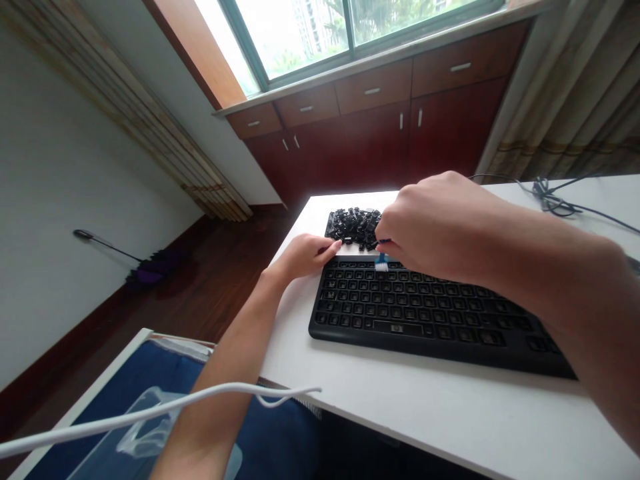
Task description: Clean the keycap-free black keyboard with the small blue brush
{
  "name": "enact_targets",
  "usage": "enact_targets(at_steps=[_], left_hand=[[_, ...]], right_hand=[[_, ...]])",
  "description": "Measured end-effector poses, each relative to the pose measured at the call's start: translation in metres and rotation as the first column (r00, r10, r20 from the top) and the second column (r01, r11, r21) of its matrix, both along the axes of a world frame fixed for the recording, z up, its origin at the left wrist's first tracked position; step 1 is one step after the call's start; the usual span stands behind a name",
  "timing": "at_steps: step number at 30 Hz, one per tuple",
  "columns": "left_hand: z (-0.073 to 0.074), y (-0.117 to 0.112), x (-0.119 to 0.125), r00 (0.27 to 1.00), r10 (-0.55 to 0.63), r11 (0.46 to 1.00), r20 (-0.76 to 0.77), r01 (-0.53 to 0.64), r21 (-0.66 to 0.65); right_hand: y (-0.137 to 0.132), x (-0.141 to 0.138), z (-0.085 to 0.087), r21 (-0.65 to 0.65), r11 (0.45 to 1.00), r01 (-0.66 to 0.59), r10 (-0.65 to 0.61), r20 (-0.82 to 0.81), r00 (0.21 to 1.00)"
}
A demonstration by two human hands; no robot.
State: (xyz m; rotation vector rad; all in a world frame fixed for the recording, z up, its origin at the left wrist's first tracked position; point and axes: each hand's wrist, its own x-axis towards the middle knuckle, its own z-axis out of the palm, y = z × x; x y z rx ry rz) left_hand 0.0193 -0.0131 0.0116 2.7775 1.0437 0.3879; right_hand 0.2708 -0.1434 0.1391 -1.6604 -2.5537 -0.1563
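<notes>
A black keyboard (pixel 397 328) with its keycaps removed lies on the white table. My right hand (pixel 415 217) is closed around a small brush (pixel 381 263) with a blue head and white bristles. Those bristles touch the top row of bare key sockets, left of the middle; the brush's handle is hidden in my fist. At the keyboard's far left corner, my left hand (pixel 310 255) grips the edge with its fingers curled and thumb pointing right. Just beyond both hands sits a heap of loose black keycaps (pixel 353 225).
The white table (pixel 390 393) has its left edge beside my left forearm. A black cable (pixel 553 199) lies coiled at the back right. In front at lower left, a white cord (pixel 150 405) crosses the view above a blue surface (pixel 125 380). Wooden cabinets (pixel 375 137) stand behind.
</notes>
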Motion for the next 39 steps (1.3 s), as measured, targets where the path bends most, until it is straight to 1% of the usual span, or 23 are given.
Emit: enact_targets(at_steps=[2, 5, 10, 12, 15, 18, 20, 22, 24, 28, 30, 33, 36, 39], left_hand=[[0.0, 0.0, 0.0, 1.0, 0.01, 1.0, -0.003, -0.01, -0.001], [0.0, 0.0, 0.0, 1.0, 0.01, 1.0, -0.006, -0.01, -0.003], [-0.001, 0.0, 0.0, 1.0, 0.001, 1.0, 0.006, -0.001, -0.003], [-0.001, 0.0, 0.0, 1.0, 0.004, 1.0, 0.006, -0.004, 0.0], [0.0, 0.0, 0.0, 1.0, -0.002, 1.0, 0.003, 0.002, 0.0], [0.001, 0.0, 0.001, 1.0, -0.007, 1.0, -0.004, 0.007, -0.003], [0.002, -0.001, 0.001, 1.0, -0.003, 1.0, -0.012, 0.003, -0.004], [0.002, -0.001, 0.001, 1.0, -0.003, 1.0, -0.016, 0.003, -0.001], [0.001, -0.001, 0.0, 1.0, -0.008, 1.0, -0.014, 0.008, 0.004], [-0.001, 0.001, -0.001, 1.0, -0.01, 1.0, -0.011, 0.01, 0.012], [-0.001, 0.001, -0.001, 1.0, -0.002, 1.0, -0.012, 0.002, 0.013], [0.0, 0.001, 0.001, 1.0, 0.003, 1.0, -0.011, -0.003, 0.013], [0.001, 0.0, 0.001, 1.0, -0.003, 1.0, -0.007, 0.003, 0.011], [0.002, -0.001, 0.001, 1.0, -0.006, 1.0, -0.011, 0.006, 0.012]], right_hand=[[-0.002, -0.001, 0.005, 0.036, 0.999, -0.003, 0.002, 0.02, 1.0], [-0.003, -0.001, 0.008, 0.02, 0.999, -0.026, 0.026, 0.01, 1.0], [0.0, -0.002, 0.0, -0.079, 0.996, -0.049, 0.049, -0.011, 0.999], [0.001, -0.004, -0.003, -0.091, 0.995, -0.048, 0.047, -0.008, 0.999], [0.002, -0.007, -0.002, -0.057, 0.997, -0.05, 0.052, 0.029, 0.998], [0.001, -0.009, 0.001, 0.032, 0.998, -0.051, 0.048, 0.077, 0.996], [0.001, -0.008, 0.003, 0.09, 0.995, -0.052, 0.046, 0.068, 0.997], [0.0, -0.008, 0.003, 0.104, 0.993, -0.055, 0.051, 0.039, 0.998], [0.0, -0.008, 0.001, 0.074, 0.995, -0.061, 0.06, 0.016, 0.998], [0.003, -0.008, -0.004, -0.025, 0.996, -0.081, 0.081, -0.019, 0.997], [0.004, -0.009, -0.007, -0.038, 0.996, -0.082, 0.082, -0.023, 0.996], [0.005, -0.01, -0.01, 0.031, 0.997, -0.077, 0.077, 0.001, 0.997], [0.004, -0.01, -0.009, 0.12, 0.989, -0.081, 0.077, 0.042, 0.996], [0.002, -0.009, -0.003, 0.167, 0.986, -0.02, 0.011, 0.055, 0.998]])
